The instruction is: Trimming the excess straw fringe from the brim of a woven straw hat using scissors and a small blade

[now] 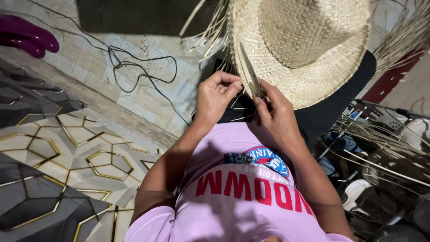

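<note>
L hand (216,96) & R hand (274,114) both pinched shut on straw hat (298,45) brim; black cable (134,67) on floor left, loose straw strips (380,139) right

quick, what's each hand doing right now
Left hand: pinched shut on the woven straw hat at its brim edge.
Right hand: closed on a knife.

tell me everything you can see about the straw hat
The hat is woven from pale, flat straw strips in a checked plait, with a dented crown and a wide brim. It looks unfinished: loose strips trail from the brim's left edge. It lies tilted on the person's dark-clad lap, crown towards the camera. The left hand pinches at the brim's edge, and the right hand holds a knife whose blade lies against the brim.
</note>
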